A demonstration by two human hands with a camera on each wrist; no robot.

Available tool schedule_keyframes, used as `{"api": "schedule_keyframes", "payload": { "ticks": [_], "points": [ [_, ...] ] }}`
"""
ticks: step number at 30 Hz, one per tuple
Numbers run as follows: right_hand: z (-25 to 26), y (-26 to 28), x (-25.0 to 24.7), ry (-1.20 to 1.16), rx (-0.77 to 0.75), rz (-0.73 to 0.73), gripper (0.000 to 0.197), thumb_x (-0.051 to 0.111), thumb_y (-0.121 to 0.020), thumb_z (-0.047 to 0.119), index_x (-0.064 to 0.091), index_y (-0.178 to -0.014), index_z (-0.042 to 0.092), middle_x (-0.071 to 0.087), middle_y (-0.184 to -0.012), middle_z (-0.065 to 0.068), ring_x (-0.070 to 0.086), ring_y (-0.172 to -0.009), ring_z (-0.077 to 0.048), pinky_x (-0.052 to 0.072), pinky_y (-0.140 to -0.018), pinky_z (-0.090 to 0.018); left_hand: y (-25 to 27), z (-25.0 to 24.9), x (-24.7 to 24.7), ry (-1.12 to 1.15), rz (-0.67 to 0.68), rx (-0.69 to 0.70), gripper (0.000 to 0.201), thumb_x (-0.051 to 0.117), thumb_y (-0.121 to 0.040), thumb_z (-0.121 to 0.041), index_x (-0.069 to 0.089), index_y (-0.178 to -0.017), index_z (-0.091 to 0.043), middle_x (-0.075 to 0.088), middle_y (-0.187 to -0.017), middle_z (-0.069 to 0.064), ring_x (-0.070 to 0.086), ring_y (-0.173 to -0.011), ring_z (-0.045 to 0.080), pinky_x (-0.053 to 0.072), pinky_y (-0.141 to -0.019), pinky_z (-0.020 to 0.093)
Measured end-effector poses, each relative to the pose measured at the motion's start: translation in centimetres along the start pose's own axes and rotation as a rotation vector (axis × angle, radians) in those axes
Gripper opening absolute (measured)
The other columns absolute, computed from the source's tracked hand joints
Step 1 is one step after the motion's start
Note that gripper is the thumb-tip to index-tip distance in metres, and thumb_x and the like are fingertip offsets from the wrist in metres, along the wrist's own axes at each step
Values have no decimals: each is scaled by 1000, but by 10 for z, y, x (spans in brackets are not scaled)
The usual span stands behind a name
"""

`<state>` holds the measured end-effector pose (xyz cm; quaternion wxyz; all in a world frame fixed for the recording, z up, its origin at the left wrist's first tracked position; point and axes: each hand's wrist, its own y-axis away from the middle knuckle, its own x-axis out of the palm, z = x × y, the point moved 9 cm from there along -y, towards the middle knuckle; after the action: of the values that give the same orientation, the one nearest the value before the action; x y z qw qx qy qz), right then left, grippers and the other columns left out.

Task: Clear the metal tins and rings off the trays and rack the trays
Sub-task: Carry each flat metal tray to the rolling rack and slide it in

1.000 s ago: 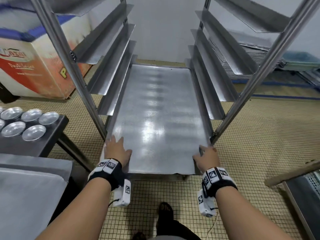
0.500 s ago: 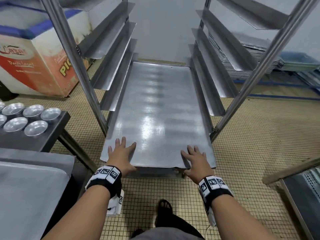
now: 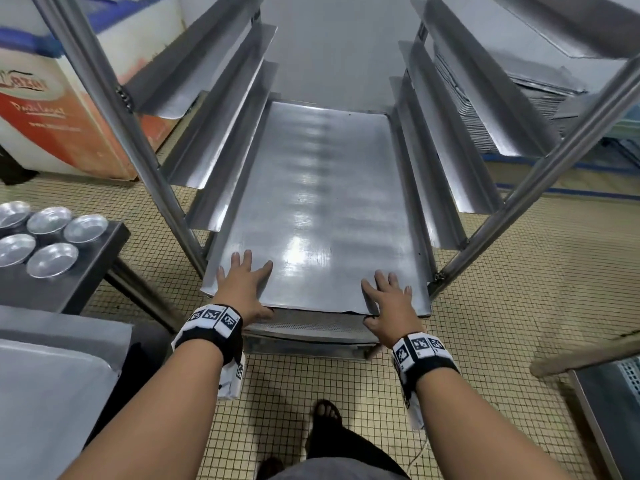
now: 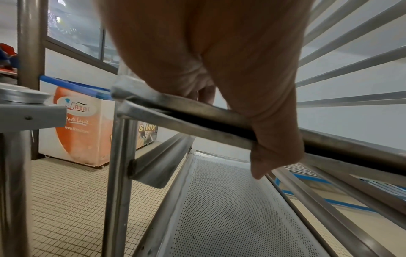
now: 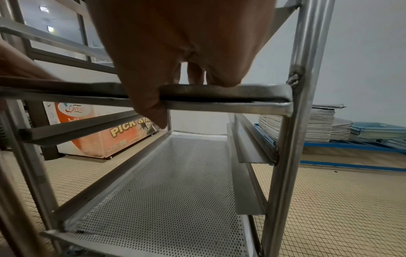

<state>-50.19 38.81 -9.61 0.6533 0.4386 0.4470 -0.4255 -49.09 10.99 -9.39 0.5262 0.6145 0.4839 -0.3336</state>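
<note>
A flat metal tray (image 3: 318, 202) lies on the lowest runners of the steel rack (image 3: 138, 150), its near edge just outside the front posts. My left hand (image 3: 242, 282) rests flat on the tray's near-left corner, fingers spread. My right hand (image 3: 388, 299) lies flat on the near-right corner. In the left wrist view the left hand (image 4: 219, 69) sits on the tray edge (image 4: 197, 107) with the thumb hanging over the front. The right wrist view shows the right hand (image 5: 175, 43) the same way on the tray edge (image 5: 219, 93). Several round metal tins (image 3: 52, 258) sit on a dark table (image 3: 69, 292) at left.
A perforated tray (image 3: 311, 327) sits in the rack just below. Another tray (image 3: 45, 393) lies at the near left. An orange and white freezer (image 3: 52, 116) stands behind the rack on the left. Stacked trays (image 3: 519, 88) lie at the back right. A metal unit (image 3: 606, 410) is near right.
The tray has slid deeper into the rack. Both hands went from holding its near corners to lying flat on top of its near edge.
</note>
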Motion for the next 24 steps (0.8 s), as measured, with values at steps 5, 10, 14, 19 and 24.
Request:
{"api": "schedule_keyframes", "payload": {
  "ticks": [5, 10, 14, 19, 24],
  "points": [
    [-6, -35, -8, 35, -9, -22, 75, 71, -83, 28, 31, -146, 30, 16, -160, -3, 4, -150, -32, 6, -119, -59, -33, -2, -14, -2, 12, -10, 112, 85, -71, -42, 15, -157, -36, -7, -165, 12, -12, -152, 33, -4, -121, 56],
    [-10, -65, -14, 51, -20, -34, 73, 68, -83, 26, 30, -146, 28, 15, -160, -5, 5, -149, -34, 7, -118, -60, -64, 0, -24, -24, 11, -24, 115, 86, -69, -46, 14, -157, -37, -7, -166, 11, -11, -152, 32, -3, -121, 55],
    [-14, -83, -16, 59, -24, -27, 74, 67, -84, 28, 28, -147, 29, 14, -160, -5, 3, -150, -34, 7, -118, -61, -82, 0, -30, -27, 7, -29, 114, 86, -69, -46, 14, -157, -37, -6, -166, 11, -10, -152, 32, -1, -121, 56],
    [-16, -96, -20, 59, -24, -36, 74, 67, -83, 27, 28, -146, 29, 15, -160, -5, 3, -150, -34, 7, -118, -60, -96, -1, -34, -52, 16, -25, 113, 85, -70, -46, 14, -158, -36, -5, -166, 11, -10, -152, 33, 1, -121, 57],
    [-12, -95, -23, 144, -34, -74, 73, 68, -85, 31, 28, -146, 27, 19, -158, -6, 12, -148, -34, 16, -118, -58, -99, -4, -34, -176, 25, -6, 111, 79, -74, -53, 10, -158, -33, -1, -164, 16, -2, -151, 37, 9, -120, 57]
  ]
}}
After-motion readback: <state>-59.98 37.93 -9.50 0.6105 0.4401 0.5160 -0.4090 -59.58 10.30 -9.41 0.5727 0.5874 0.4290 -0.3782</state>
